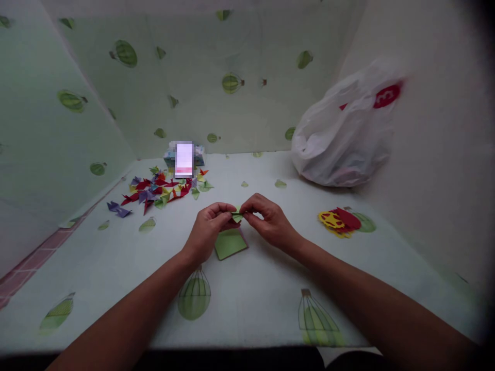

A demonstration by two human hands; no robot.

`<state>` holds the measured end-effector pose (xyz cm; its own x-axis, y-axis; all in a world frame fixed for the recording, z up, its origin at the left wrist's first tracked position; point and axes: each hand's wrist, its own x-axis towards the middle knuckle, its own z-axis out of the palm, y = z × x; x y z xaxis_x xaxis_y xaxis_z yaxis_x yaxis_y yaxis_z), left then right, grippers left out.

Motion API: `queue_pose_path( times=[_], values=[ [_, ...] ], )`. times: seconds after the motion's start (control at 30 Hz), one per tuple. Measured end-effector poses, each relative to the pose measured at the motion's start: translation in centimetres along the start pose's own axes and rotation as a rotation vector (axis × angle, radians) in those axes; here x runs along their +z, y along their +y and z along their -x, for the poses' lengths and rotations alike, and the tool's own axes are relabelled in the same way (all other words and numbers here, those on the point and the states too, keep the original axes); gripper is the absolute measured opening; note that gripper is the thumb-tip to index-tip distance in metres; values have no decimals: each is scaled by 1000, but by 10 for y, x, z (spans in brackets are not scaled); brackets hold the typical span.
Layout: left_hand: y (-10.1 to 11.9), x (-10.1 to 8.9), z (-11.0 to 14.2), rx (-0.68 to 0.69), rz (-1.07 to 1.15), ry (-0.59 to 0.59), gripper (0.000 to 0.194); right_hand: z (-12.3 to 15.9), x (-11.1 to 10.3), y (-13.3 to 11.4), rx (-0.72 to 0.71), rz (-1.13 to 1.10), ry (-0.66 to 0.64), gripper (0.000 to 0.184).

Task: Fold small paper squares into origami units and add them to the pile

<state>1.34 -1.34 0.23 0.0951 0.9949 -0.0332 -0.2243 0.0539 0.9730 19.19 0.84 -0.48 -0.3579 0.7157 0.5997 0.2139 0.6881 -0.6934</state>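
Observation:
Between my hands is a small piece of folded green paper [237, 218], held just above the table. My left hand [211, 224] pinches its left side between thumb and fingers. On the other side, my right hand [266, 219] grips the paper's right edge with its fingertips. Parts of the folds are hidden by my fingers. Directly below, a stack of square green paper [231, 244] lies flat on the table, its far edge partly covered by my left hand.
A pile of colourful folded paper cranes [154, 191] spreads over the back left. Behind it a lit phone [184, 159] leans on a tissue box [169, 158]. Red and yellow paper cutouts [340, 221] lie at right. A full white plastic bag [344, 134] stands at the back right.

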Motion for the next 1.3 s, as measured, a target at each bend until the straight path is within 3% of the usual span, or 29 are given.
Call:
queue_pose_path(
  times=[0.17, 0.3, 0.37, 0.53, 0.63, 0.9, 1.13, 1.3],
  values=[
    [1, 0, 0, 14, 35, 1, 21, 0, -1, -1, -32, -7, 1, 20],
    [-2, -1, -1, 9, 12, -3, 22, -1, -2, -2, 11, -21, -23, 13],
    [-2, -1, -1, 29, -19, 10, 23, -1, -1, -2, 109, -101, -25, 8],
    [3, 2, 1, 92, -113, 30, 22, -1, 4, -2, 443, -437, 4, 30],
    [3, 3, 3, 78, -132, -5, 25, 0, 7, -4, 535, -577, -30, 37],
    [3, 2, 4, 79, -203, -60, 35, 1, 7, -8, 545, -688, 10, 37],
    [0, 0, 1, 149, -152, -54, 22, 0, 8, -8, 465, -628, 37, 28],
    [0, -4, -3, 165, -197, -31, 16, -1, 5, -8, 484, -639, 46, 27]
  ],
)
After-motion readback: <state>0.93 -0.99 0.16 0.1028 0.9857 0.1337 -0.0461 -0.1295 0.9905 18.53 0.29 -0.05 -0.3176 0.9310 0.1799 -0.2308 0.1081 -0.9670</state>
